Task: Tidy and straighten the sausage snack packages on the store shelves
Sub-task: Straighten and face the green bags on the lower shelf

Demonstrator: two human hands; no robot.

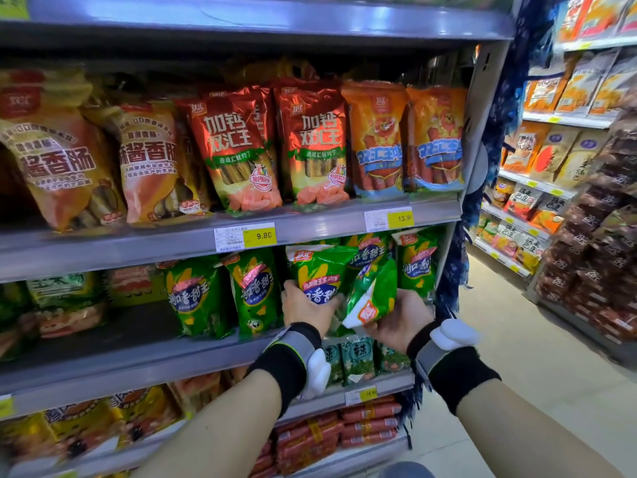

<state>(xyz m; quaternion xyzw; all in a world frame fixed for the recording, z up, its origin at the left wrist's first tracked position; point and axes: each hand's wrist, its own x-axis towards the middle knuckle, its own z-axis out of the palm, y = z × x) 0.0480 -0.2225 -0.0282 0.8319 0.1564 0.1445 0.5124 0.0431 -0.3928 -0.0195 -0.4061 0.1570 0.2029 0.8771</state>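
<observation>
**Two green packs in hand at the middle shelf: seat them upright, one at a time**

Your left hand [303, 307] is closed around the lower part of an upright green corn-sausage pack [319, 270], fingers wrapped over its front. Your right hand [396, 326] grips a second green pack [374, 294] that is tilted and turned upside down, its white header at the bottom near your palm. Both packs are held just in front of the middle shelf [138, 360], at its right end, between the standing green packs [255, 291] on the left and another green pack [415, 263] at the far right.

Set the upright pack down first, bottom edge flat on the shelf and label facing out, level with its neighbours. Then turn the inverted pack so its header points up before you slot it in beside. Judging by how soft the bags look, hold them low and press lightly so they stand rather than slump.

The gap you are filling is hidden behind your hands and the two packs, so you cannot tell how deep the row runs. Your right fingertips are covered by the pack. The left end of the shelves is blurred.
</observation>
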